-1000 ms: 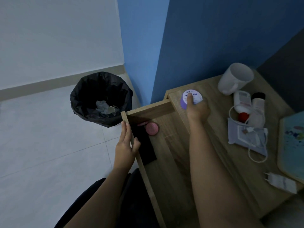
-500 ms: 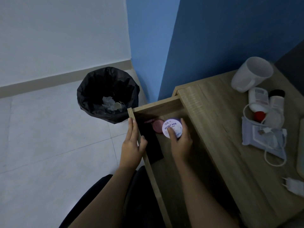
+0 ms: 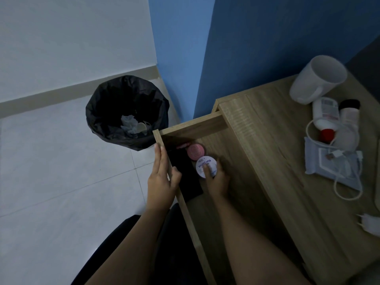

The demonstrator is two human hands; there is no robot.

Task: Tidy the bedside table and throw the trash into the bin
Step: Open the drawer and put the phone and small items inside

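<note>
A light wooden desk point(image 3: 277, 161) stands against a dark blue wall, and its open wooden drawer point(image 3: 195, 124) is pulled out toward the person. On the pale tiled floor, just beside the far corner of the drawer, stands a round bin with a black bag point(image 3: 102, 112). Some crumpled pale trash point(image 3: 128, 124) lies at its bottom.

At the back of the desk a white mug point(image 3: 316, 79) lies on its side. Near it is a flat grey-blue pack of wipes point(image 3: 329, 171) with a white cable point(image 3: 336, 154) looped over it. Between the mug and the pack lie a white bottle with a red cap point(image 3: 326, 112) and a pale bottle with a black cap point(image 3: 349, 114), the two touching. A small white charger plug point(image 3: 370, 225) lies at the right edge.

The left hand point(image 3: 162, 177) holds the front panel of the drawer. Its fingers are straight and pressed together on the outer side, and the thumb is hooked over the top edge.

The right hand point(image 3: 218, 182) is inside the drawer and grips a round jar with a white printed lid point(image 3: 205, 165). One finger lies across the lid and the others curl round its side. If the jar already touches the drawer bottom, I cannot tell. It sits just beside a small round pink jar point(image 3: 195, 151), next to a flat black object point(image 3: 185, 175) that lies along the front panel.
</note>
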